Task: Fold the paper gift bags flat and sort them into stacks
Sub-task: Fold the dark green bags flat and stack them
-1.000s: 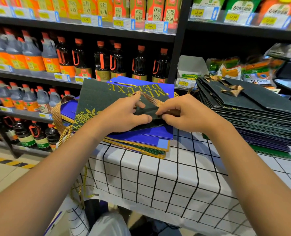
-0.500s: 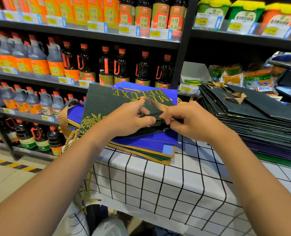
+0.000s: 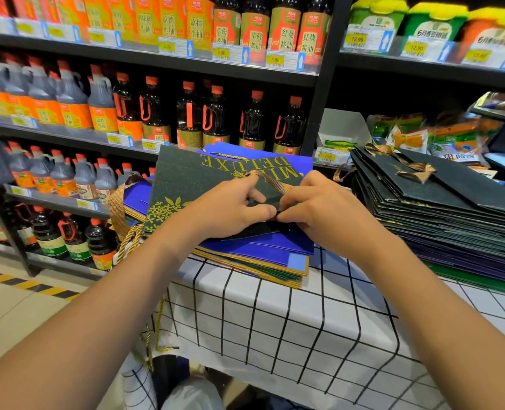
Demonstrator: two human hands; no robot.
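Glittery dark-green paper bag (image 3: 186, 184) pinched flat by left hand (image 3: 230, 211) and right hand (image 3: 319, 211).

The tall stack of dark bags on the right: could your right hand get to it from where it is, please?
Probably yes: the stack of dark bags lies just right of the right hand, nothing between them, but that hand now pinches the dark green bag.

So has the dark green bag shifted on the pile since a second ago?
No. The dark green bag sits the same against the blue bags beneath; both hands pinch its near edge.
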